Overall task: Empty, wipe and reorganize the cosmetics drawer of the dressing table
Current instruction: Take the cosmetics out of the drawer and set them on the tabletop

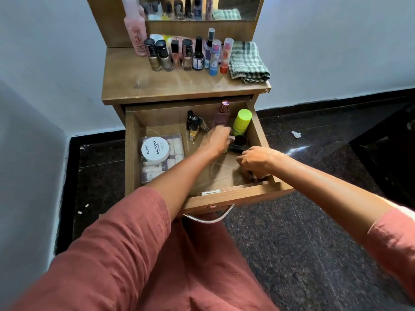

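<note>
Dark speckled stone floor, pale walls. The wooden drawer (130,153) stands pulled out, still stocked. Inside it, left hand (216,140) fingers curl over small items by the green-capped bottle (241,122); right hand (258,161) fingers close on something dark at the drawer's front right corner. Bottles and a folded checked cloth (248,61) stand on the dressing table top (157,84) above the drawer.

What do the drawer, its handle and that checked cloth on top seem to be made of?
The drawer looks like wood-grain laminated board, matte and scuffed with pale scratches. Its handle seems to be polished metal, judging by the bright curved shine. The checked cloth looks like woven cotton, soft and folded.
</note>
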A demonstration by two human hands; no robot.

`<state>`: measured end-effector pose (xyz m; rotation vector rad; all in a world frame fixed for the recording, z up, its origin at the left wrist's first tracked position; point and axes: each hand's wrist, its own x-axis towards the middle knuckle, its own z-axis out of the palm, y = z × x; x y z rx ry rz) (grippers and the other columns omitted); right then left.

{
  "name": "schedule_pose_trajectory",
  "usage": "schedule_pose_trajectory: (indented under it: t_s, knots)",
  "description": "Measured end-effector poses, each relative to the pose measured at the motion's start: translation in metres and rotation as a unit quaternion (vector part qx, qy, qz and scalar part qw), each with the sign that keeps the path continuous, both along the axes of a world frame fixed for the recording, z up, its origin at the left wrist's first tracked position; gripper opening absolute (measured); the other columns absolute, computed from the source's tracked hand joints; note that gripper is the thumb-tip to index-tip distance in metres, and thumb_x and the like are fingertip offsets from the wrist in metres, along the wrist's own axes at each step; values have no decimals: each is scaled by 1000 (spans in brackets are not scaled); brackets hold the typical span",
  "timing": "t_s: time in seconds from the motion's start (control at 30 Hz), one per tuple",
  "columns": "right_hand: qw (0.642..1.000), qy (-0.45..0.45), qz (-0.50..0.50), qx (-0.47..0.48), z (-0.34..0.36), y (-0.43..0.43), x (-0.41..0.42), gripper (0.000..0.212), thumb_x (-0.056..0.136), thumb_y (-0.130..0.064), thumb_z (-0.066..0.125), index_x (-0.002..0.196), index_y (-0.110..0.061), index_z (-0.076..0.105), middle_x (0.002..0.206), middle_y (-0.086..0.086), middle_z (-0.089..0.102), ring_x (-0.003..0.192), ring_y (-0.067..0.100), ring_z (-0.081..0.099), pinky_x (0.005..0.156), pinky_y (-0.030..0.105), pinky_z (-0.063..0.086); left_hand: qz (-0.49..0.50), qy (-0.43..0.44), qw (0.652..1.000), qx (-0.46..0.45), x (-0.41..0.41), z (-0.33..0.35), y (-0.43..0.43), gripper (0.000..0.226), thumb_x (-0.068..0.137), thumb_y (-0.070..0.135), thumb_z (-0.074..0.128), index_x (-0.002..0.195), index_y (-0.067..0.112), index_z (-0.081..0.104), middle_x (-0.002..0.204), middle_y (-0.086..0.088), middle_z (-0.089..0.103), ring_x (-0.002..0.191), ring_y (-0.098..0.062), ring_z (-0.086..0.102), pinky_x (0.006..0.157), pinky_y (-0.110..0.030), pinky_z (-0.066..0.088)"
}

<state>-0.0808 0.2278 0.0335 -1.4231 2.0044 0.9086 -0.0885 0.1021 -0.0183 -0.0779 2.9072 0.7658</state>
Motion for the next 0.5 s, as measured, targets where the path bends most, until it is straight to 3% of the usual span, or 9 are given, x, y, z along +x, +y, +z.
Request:
schedule_pose_trajectory:
  t_s: [0.07,0.2,0.4,0.5]
  knots:
    - [1000,-8,-16,1,1,-1,-1,23,88,-16,54,111,-16,61,125,2,53,120,21,47,92,32,40,17,-9,1000,21,-1,1,0,19,89,11,54,105,4,60,111,-18,61,102,-32,58,85,-39,49]
    - [1000,-5,-5,4,2,-3,-3,26,89,-13,50,104,-28,65,119,-7,61,119,15,46,90,29,35,31,5,998,59,0,5,-2,18,86,12,60,102,7,64,109,-14,64,101,-28,60,84,-36,50]
    - [999,-3,-21,-41,11,3,-4,29,91,-20,51,116,-29,61,128,-5,52,126,17,39,95,30,34,68,66,985,142,11,22,-4,17,78,13,70,92,3,70,94,-13,70,77,-15,56,64,-24,38]
    - [993,1,-45,-109,16,7,-5,27,91,-20,49,114,-27,62,122,-2,50,119,17,45,92,31,37,85,94,977,171,18,31,-7,17,76,11,71,92,3,71,93,-12,71,75,-11,53,55,-19,36]
